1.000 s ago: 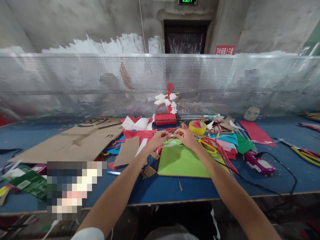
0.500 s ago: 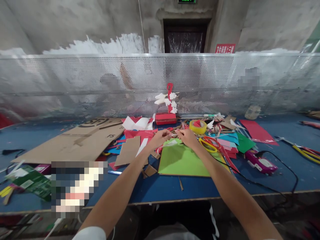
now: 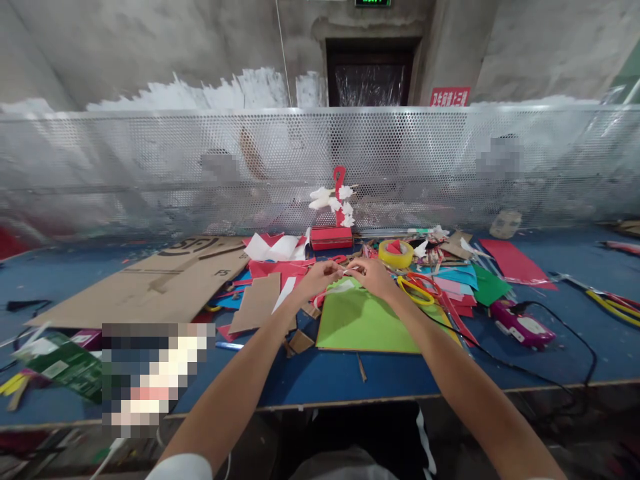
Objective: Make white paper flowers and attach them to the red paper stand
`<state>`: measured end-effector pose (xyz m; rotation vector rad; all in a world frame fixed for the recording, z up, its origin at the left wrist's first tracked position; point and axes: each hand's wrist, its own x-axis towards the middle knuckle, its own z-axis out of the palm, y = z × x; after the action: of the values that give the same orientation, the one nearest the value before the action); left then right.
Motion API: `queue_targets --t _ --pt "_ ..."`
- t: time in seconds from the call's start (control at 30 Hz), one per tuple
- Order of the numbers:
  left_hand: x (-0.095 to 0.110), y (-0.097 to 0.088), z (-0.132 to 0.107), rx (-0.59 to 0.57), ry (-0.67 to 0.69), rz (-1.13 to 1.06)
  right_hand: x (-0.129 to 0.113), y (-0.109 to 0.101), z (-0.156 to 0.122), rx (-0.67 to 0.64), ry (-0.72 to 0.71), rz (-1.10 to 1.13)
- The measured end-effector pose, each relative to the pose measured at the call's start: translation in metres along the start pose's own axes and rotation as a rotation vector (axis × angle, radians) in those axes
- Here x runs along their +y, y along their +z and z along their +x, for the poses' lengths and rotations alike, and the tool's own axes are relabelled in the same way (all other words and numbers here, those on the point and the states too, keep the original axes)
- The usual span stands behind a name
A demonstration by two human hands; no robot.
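Note:
Above the far part of a lime-green sheet (image 3: 370, 323), my left hand (image 3: 323, 277) and my right hand (image 3: 370, 275) meet with fingertips pinched. Between them is a small white piece (image 3: 346, 272), thin like paper; its exact shape is mostly covered by my fingers. A white paper scrap (image 3: 343, 287) lies on the green sheet just below my hands. Beyond them stands a red upright piece (image 3: 339, 175) with white crumpled flower shapes (image 3: 334, 203) on it, on a red box-like base (image 3: 331, 237).
Yellow-handled scissors (image 3: 417, 292) and a tape roll (image 3: 396, 255) lie right of my hands. A large cardboard sheet (image 3: 150, 287) and cardboard piece (image 3: 256, 303) are to the left. A purple device (image 3: 521, 325) trails a black cable. A perforated metal screen (image 3: 280, 160) borders the table's back.
My right hand's fingers have shifted slightly left and curled inward, closer to my left fingertips. The white piece stays between the hands; the objects on the table look unchanged.

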<state>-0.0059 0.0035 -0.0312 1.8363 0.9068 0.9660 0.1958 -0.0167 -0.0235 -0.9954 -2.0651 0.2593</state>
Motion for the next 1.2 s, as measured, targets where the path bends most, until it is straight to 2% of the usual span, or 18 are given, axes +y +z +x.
queue_targets --t 0.2,0.33,0.47,0.6,0.93,1.03,1.2 --pt "0.005 -0.002 -0.002 0.019 0.008 0.081 0.005 0.0 0.002 -0.053 0.016 -0.193" --pt "0.009 -0.003 -0.003 -0.002 0.025 0.065 0.005 -0.003 0.002 -0.131 0.064 -0.168" --pt "0.008 -0.004 -0.002 0.016 0.005 0.038 0.003 -0.003 0.002 -0.071 0.037 0.003" --pt "0.007 -0.006 -0.001 0.024 -0.01 0.023 0.005 -0.002 0.002 0.018 0.103 0.133" --pt "0.016 -0.003 -0.005 0.01 0.018 0.04 -0.01 -0.007 -0.002 0.012 0.132 -0.121" --pt "0.015 -0.004 -0.005 -0.009 0.017 0.028 -0.01 -0.008 -0.002 -0.013 0.148 -0.123" --pt "0.011 -0.01 -0.005 -0.036 -0.048 0.002 -0.003 -0.006 -0.002 -0.07 0.085 -0.051"
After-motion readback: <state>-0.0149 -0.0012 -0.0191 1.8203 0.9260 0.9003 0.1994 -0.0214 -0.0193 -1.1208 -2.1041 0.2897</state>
